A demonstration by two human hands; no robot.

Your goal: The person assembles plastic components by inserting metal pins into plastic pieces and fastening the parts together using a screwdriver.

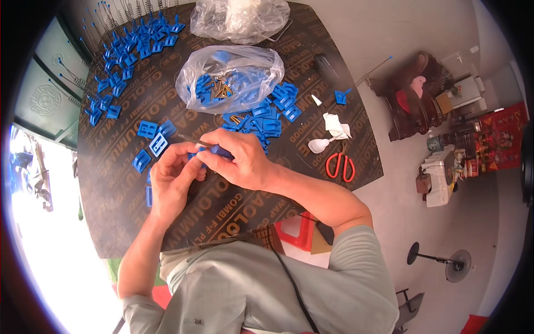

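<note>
The room's pale floor (389, 239) is stretching right of a dark plywood tabletop (122, 206), which is bearing a clear plastic bag (189, 67) of blue parts (253, 80). Nearer the body, the right hand (240, 161) is clamping a blue-handled screwdriver (222, 152); the left hand (172, 179) is pinching a small blue plastic piece (192, 156), mostly hidden in its grip. A loosening pinch could be letting the shaft (191, 139) slip into that hand.
</note>
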